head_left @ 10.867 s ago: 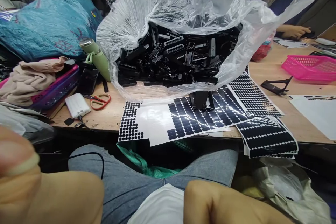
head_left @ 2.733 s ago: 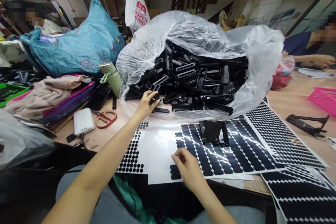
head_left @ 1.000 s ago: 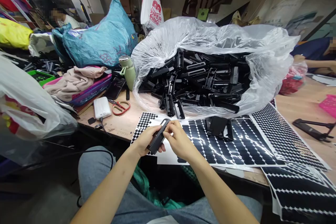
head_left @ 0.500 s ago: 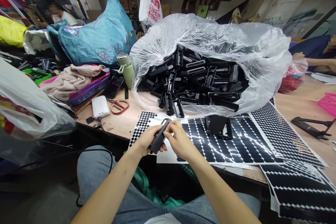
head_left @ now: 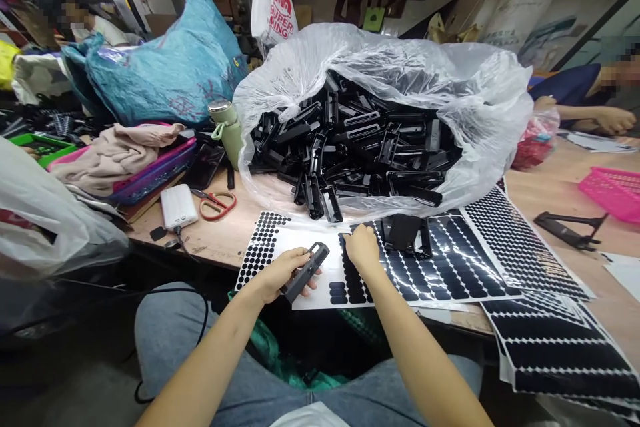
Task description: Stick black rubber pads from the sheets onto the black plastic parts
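My left hand (head_left: pixel 280 275) is wrapped round a long black plastic casing (head_left: pixel 306 273) with a textured face and a small pale slot near its upper end. It is held tilted above the white part of a sticker sheet (head_left: pixel 305 240). My right hand (head_left: pixel 363 250) rests on the same sheet, fingers curled down at the upper end of a column of black oblong stickers (head_left: pixel 354 280). Whatever lies between those fingertips is hidden. Just right of that hand, another black casing (head_left: pixel 424 238) lies on the sheet with a dark flat piece (head_left: pixel 403 232) over it.
Behind the sheet, a clear plastic bag (head_left: pixel 485 127) spills many black casings (head_left: pixel 350 147). To the left are red-handled scissors (head_left: pixel 219 205), a white power bank (head_left: pixel 179 205) and a green bottle (head_left: pixel 227 133). More sticker sheets (head_left: pixel 565 347) overhang the table's front edge. Another person's hand (head_left: pixel 615 121) is at far right.
My right hand has left the casing and moved right onto the black stickers. My left hand still holds the casing. The view has shifted slightly to the right.
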Demonstrator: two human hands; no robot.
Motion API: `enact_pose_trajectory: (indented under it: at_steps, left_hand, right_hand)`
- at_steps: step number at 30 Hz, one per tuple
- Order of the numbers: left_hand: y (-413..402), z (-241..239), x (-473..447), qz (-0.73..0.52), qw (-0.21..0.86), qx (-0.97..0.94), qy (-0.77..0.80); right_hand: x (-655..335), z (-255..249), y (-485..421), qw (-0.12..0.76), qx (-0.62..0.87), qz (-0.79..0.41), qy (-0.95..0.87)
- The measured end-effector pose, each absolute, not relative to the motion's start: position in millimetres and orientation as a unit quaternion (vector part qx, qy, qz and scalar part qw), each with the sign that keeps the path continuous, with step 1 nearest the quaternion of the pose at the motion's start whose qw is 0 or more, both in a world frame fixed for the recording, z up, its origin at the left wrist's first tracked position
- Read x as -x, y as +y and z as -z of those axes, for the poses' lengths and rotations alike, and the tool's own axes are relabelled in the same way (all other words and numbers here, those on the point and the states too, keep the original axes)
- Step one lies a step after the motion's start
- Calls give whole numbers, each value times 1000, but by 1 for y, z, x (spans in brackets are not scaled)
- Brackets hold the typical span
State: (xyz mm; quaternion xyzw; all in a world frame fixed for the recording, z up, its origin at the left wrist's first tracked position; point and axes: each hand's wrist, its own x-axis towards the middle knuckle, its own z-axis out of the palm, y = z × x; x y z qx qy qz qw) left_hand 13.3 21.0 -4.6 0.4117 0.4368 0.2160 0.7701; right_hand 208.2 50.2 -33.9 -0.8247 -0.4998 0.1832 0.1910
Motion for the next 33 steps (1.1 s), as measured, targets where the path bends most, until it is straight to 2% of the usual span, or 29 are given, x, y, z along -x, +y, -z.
enact_pose_trajectory:
  at_steps: [12,20,22,25,27,33]
  left_hand:
    - [28,9,-9,-217,765,-406,450]
    - [34,3,1,-206,775,-391,451]
    - [36,-2,4,-188,788,-384,443]
    - [37,-9,7,-151,809,-389,413]
    - [37,-13,7,-128,818,-403,391]
    - [32,-16,4,-100,826,-427,354]
  right_hand:
    - [-206,43,54,241,823,-196,-475]
    - [-206,27,43,299,791,-251,-471]
    - [-206,16,30,332,750,-309,-481]
    - [-203,-3,4,387,632,-500,-448]
    - [-200,-14,-9,393,566,-597,-410]
    - [-192,-21,-22,383,553,-616,-410]
